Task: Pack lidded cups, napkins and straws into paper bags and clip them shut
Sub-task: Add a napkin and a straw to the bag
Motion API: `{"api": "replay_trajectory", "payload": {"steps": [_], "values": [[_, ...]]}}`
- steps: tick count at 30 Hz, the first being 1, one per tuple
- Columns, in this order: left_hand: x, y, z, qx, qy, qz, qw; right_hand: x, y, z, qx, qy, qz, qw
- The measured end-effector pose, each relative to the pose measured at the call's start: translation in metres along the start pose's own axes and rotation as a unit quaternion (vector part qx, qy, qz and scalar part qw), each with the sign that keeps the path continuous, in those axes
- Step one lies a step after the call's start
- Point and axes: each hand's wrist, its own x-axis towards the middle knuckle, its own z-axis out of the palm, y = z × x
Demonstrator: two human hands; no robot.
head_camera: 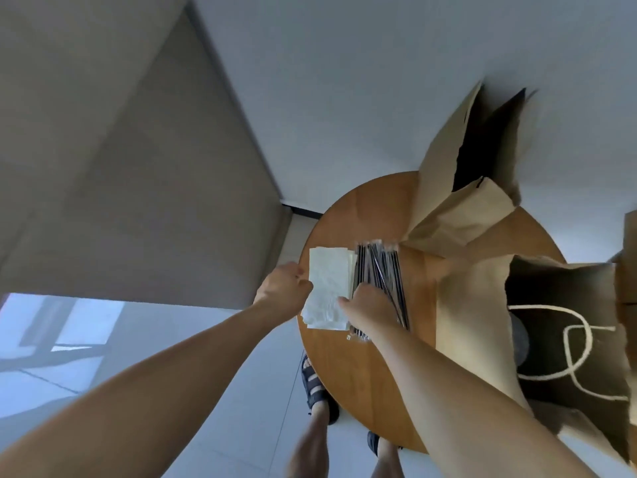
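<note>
A stack of white napkins (329,281) lies at the left edge of the round wooden table (348,367). My left hand (282,286) pinches the stack's left edge. My right hand (370,307) rests on the napkins' right side, its fingers touching the top sheet and lying over the lower ends of a bundle of black wrapped straws (381,267). An open brown paper bag (472,319) stands at the right with a dark cup lid (518,339) visible inside beside its white cord handles. Another open paper bag (458,188) stands behind it.
A further brown bag edge (629,257) shows at the far right. My sandalled feet (315,388) stand on the pale tiled floor under the table's near edge. A beige wall and a window lie to the left.
</note>
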Motion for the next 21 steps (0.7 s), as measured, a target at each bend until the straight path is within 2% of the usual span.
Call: {"api": "replay_trajectory", "payload": {"steps": [5,11,16,21], "values": [[0.020,-0.009,0.012,-0.013,-0.007,-0.010,1.000,0.014,0.002,0.028,-0.011,0.009,0.026,1.000],[0.028,-0.012,0.020,-0.030,-0.007,-0.004,1.000,0.012,0.004,0.026,-0.032,0.030,0.027,0.999],[0.029,-0.005,0.019,-0.064,0.008,-0.013,0.998,0.003,0.006,0.018,0.016,0.036,0.015,0.999],[0.023,-0.001,0.024,-0.106,-0.009,-0.020,0.994,-0.001,0.011,0.018,0.091,0.060,-0.008,0.994]]}}
